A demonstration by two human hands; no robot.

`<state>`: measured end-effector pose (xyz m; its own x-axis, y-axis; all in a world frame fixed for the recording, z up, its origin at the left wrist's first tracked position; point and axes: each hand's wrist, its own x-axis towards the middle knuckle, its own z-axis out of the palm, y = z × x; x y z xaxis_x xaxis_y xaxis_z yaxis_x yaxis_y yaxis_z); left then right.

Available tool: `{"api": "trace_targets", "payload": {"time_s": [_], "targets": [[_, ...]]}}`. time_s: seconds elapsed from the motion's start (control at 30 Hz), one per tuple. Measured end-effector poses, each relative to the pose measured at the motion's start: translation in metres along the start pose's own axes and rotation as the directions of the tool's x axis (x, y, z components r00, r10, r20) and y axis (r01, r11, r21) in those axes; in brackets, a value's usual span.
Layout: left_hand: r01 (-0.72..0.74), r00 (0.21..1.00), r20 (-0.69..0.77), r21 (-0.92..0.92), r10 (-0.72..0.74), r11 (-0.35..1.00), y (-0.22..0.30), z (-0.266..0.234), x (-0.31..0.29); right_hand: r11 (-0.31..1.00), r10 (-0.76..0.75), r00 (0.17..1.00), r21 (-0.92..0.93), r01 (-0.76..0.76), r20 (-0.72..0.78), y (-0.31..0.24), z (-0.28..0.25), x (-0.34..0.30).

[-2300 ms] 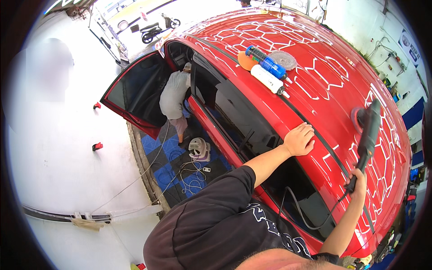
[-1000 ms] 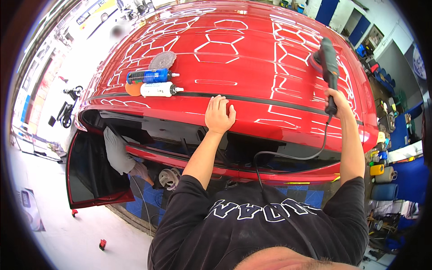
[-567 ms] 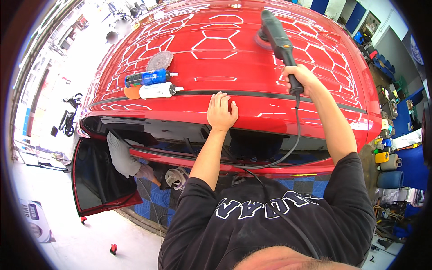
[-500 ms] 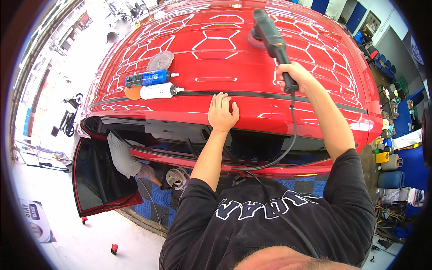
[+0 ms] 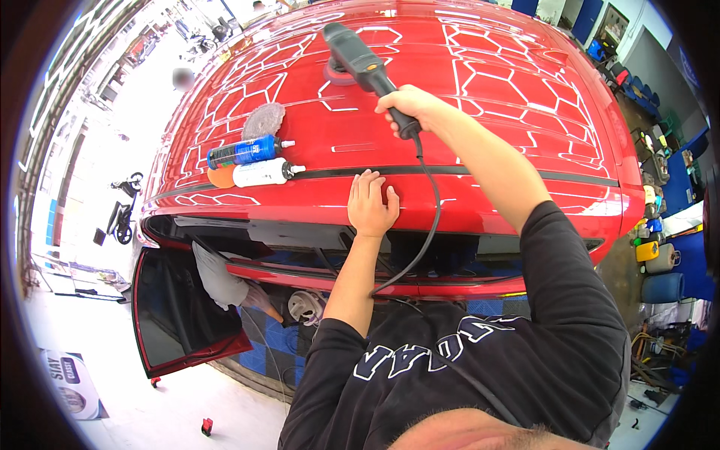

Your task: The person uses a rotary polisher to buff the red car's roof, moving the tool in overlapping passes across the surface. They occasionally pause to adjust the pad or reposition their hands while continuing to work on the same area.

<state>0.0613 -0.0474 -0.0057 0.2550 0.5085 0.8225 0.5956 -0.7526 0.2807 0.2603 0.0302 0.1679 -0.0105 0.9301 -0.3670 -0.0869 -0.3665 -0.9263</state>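
Observation:
My right hand (image 5: 409,107) is wrapped round the handle of a black car polisher (image 5: 360,60). Its round pad (image 5: 339,75) rests on the glossy red car roof (image 5: 420,142), towards the roof's middle. From the handle's end a black power cord (image 5: 433,217) hangs down across the car's side and over my body. My left hand (image 5: 372,204) lies flat on the near roof edge, fingers stretched across the black trim strip, holding nothing. Left of it on the roof lie a blue bottle (image 5: 244,152), a white bottle (image 5: 260,172), an orange pad (image 5: 221,177) and a grey fluffy pad (image 5: 264,120).
Below on the left a car door (image 5: 184,307) stands open, and another person (image 5: 221,277) leans in beside it. A white bucket-like container (image 5: 305,307) is on the blue-and-grey floor tiles. Jugs and a blue drum (image 5: 663,288) line the right side; a motorbike (image 5: 122,214) stands far left.
The polisher in my right hand has moved left across the roof, and its cord has swung left with it. My left hand stays on the roof edge.

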Motion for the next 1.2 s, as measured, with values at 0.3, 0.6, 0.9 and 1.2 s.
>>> {"api": "trace_targets", "payload": {"time_s": [0.3, 0.6, 0.9, 1.2], "targets": [[-0.016, 1.0, 0.021, -0.001, 0.016, 1.0, 0.001, -0.004, 0.004, 0.997, -0.067, 0.995, -0.048, 0.063, -0.074, -0.006, 0.007, 0.043], [-0.017, 1.0, 0.026, 0.033, 0.016, 0.999, -0.002, 0.0, 0.0, 0.997, -0.063, 0.982, -0.045, 0.056, -0.176, 0.006, -0.088, -0.006], [-0.01, 0.999, 0.032, 0.058, 0.008, 0.998, -0.002, 0.0, -0.001, 0.996, -0.072, 0.94, -0.079, 0.048, -0.333, 0.041, -0.209, -0.076], [-0.008, 0.999, 0.05, 0.085, 0.003, 0.996, 0.001, -0.001, 0.001, 1.0, -0.007, 0.858, -0.018, -0.003, -0.514, 0.063, -0.296, -0.161]]}}
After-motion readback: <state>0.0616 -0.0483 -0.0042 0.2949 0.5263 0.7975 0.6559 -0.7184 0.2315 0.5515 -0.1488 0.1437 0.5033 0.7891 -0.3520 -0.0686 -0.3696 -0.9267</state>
